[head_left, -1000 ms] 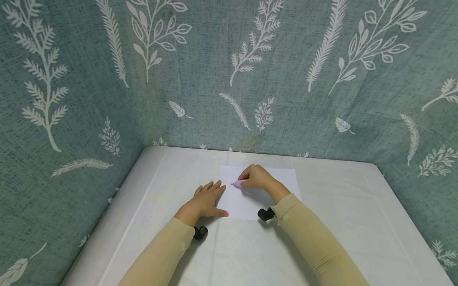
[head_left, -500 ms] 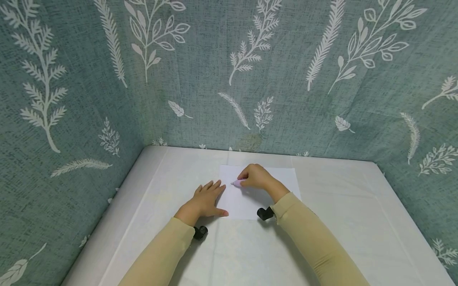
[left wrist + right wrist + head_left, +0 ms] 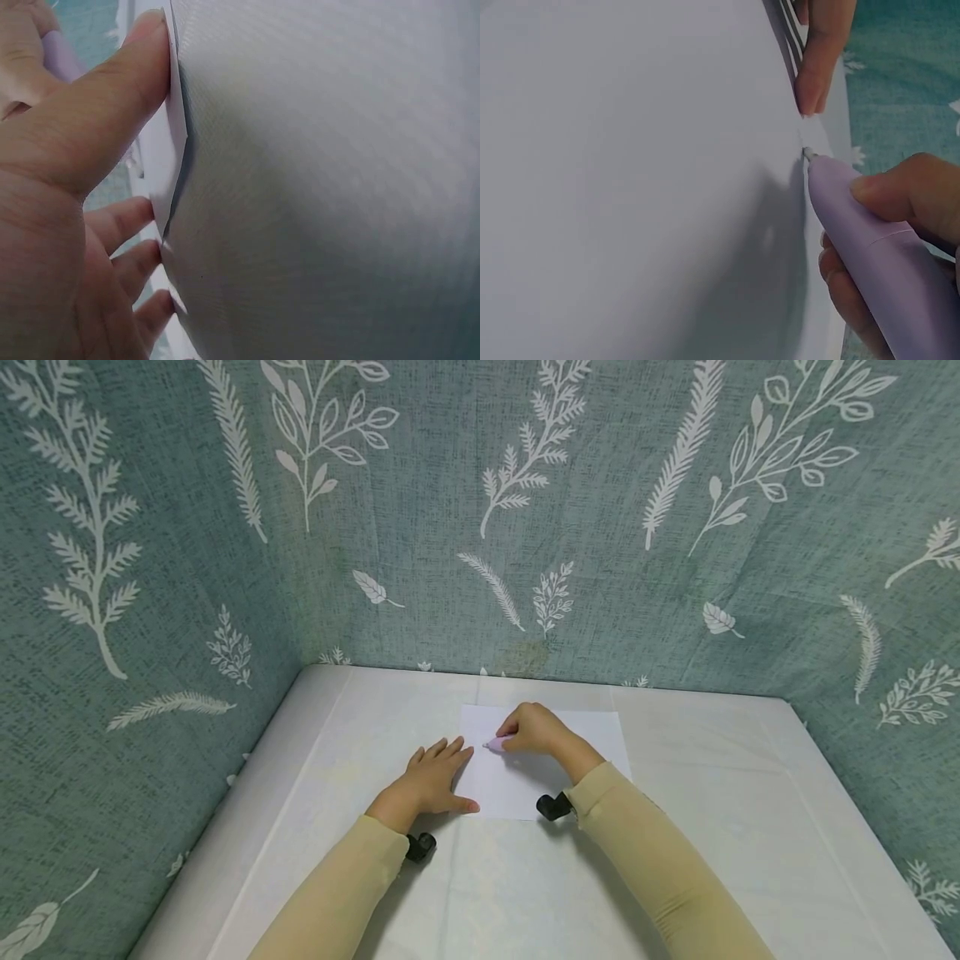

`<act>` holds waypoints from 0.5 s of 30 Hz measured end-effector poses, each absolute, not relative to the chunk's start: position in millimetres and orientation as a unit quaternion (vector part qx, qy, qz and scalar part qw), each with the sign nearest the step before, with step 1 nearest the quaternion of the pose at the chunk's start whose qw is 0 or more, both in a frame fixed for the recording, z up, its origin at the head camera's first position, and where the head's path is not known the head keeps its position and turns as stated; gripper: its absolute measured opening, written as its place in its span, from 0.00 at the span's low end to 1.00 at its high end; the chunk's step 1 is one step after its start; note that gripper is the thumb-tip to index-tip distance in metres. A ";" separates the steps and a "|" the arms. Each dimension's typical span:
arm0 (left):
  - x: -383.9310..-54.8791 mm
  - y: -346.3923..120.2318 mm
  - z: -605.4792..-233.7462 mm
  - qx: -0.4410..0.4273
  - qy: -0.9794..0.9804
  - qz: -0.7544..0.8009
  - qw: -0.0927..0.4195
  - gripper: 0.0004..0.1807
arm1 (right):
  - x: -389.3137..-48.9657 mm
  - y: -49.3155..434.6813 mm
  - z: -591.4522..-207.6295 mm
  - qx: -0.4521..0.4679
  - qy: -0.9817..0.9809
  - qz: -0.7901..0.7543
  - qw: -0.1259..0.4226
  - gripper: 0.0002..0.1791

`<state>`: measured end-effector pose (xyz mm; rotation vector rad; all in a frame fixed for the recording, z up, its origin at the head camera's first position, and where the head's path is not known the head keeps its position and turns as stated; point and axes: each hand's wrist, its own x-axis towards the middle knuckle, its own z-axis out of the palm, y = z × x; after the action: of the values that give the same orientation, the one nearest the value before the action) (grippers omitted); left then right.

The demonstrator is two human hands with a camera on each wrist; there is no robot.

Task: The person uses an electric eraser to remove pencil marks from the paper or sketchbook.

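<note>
A white sheet of paper point(image 3: 498, 793) lies on the table in the head view. My left hand point(image 3: 431, 781) rests spread at its left edge, thumb and fingertips on the sheet. The left wrist view shows the thumb point(image 3: 112, 105) pressing the paper, whose near edge lifts slightly. In my right hand point(image 3: 536, 731) I grip a thick lilac pen point(image 3: 877, 247) with a narrow metal tip point(image 3: 808, 152). The tip is right at the paper's surface, close to the left hand's fingertips point(image 3: 814, 90) in the right wrist view. Its rear end is hidden by my hand.
A white cloth covers the table point(image 3: 712, 793). Green fabric with white leaf patterns point(image 3: 420, 510) stands behind it and along both sides. Small black wrist cameras point(image 3: 553, 807) stick out from both beige sleeves point(image 3: 667, 868) just over the tabletop.
My right hand, with the pen, has shifted very slightly to the left over the paper. The left hand stays in place.
</note>
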<state>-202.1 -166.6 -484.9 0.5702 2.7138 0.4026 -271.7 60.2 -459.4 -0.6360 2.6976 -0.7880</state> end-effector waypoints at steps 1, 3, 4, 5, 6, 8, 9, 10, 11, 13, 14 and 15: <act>-202.0 -166.5 -484.8 0.200 0.955 0.139 0.171 0.57 | -271.6 59.6 -458.8 -0.223 0.927 -0.270 0.134 0.07; -202.1 -166.6 -484.9 0.200 0.955 0.140 0.169 0.57 | -271.3 58.8 -457.4 -0.229 0.926 -0.266 0.138 0.07; -202.1 -166.6 -485.0 0.200 0.955 0.140 0.169 0.57 | -270.9 58.4 -456.5 -0.229 0.927 -0.263 0.138 0.06; -202.1 -166.6 -485.0 0.199 0.955 0.140 0.169 0.57 | -270.7 58.3 -455.9 -0.227 0.928 -0.261 0.137 0.06; -202.1 -166.7 -485.1 0.200 0.955 0.140 0.167 0.57 | -270.5 58.2 -455.5 -0.224 0.930 -0.259 0.136 0.06; -202.1 -166.7 -485.1 0.200 0.955 0.140 0.166 0.57 | -270.1 58.1 -454.9 -0.217 0.932 -0.257 0.133 0.05; -202.2 -166.8 -485.1 0.199 0.956 0.139 0.167 0.57 | -270.1 58.1 -454.7 -0.214 0.933 -0.258 0.131 0.05; -202.3 -166.8 -485.2 0.200 0.955 0.140 0.166 0.57 | -270.1 58.0 -454.5 -0.211 0.934 -0.258 0.131 0.05; -202.4 -166.9 -485.3 0.200 0.955 0.141 0.165 0.57 | -270.0 58.0 -454.4 -0.209 0.934 -0.259 0.132 0.06; -202.7 -167.1 -485.4 0.201 0.955 0.143 0.165 0.57 | -269.9 57.9 -454.3 -0.208 0.933 -0.260 0.135 0.06; -202.9 -167.2 -485.5 0.201 0.955 0.143 0.165 0.57 | -269.8 57.9 -454.4 -0.208 0.933 -0.260 0.136 0.06; -203.2 -167.3 -485.6 0.201 0.955 0.142 0.165 0.57 | -269.8 57.9 -454.3 -0.208 0.933 -0.261 0.136 0.06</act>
<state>-203.2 -167.3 -485.6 0.5737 2.7206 0.4037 -269.8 57.9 -454.3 -0.6025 2.7004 -0.7547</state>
